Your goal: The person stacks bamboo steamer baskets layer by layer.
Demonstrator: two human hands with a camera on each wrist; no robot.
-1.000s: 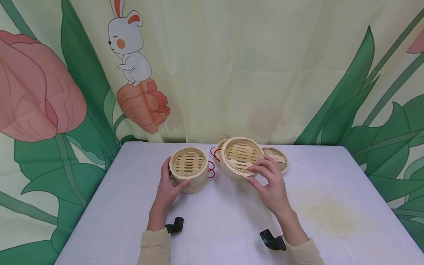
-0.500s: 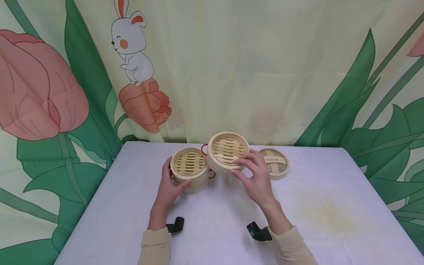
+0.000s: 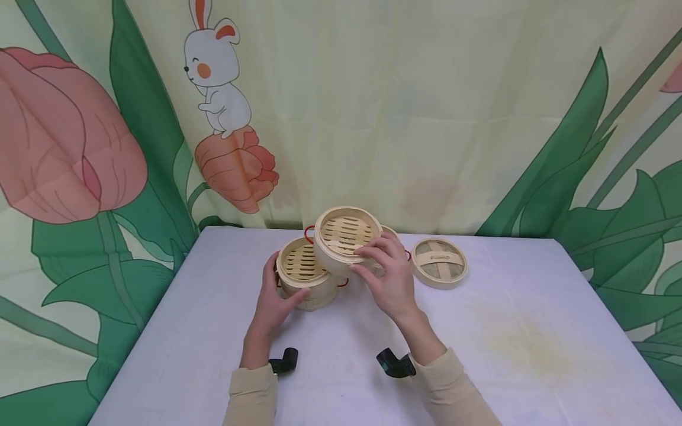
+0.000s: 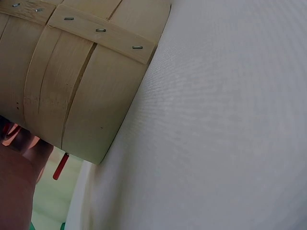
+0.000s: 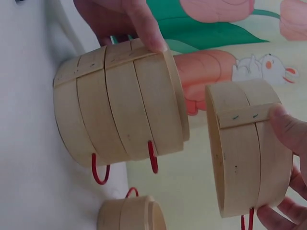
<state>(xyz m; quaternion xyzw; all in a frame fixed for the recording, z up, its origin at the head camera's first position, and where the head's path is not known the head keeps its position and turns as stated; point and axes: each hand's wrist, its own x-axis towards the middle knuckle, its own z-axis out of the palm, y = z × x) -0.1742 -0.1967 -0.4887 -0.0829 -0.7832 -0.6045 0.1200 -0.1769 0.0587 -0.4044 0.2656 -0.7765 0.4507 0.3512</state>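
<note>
Two stacked bamboo steamer baskets (image 3: 314, 291) stand on the table, with red loop handles at their sides. My left hand (image 3: 273, 297) grips this stack from the left, thumb at the front. My right hand (image 3: 393, 278) holds another bamboo steamer basket (image 3: 345, 231) by its near right rim, slatted floor facing up. That basket is raised and tilted, overlapping the stack's right edge in the head view. In the right wrist view, a gap shows between the held basket (image 5: 240, 158) and the stack (image 5: 115, 110). The left wrist view shows the stack's stapled wall (image 4: 62, 72) close up.
A further small steamer basket (image 5: 125, 213) stands on the table, mostly hidden behind my right hand in the head view. Right of it lies a round woven bamboo lid (image 3: 439, 260). A printed curtain (image 3: 426, 118) hangs behind the white-covered table (image 3: 506, 331).
My right hand has carried its steamer basket leftward and slightly up, from the right of the stack to over its right edge. My left hand has stayed on the stack.
</note>
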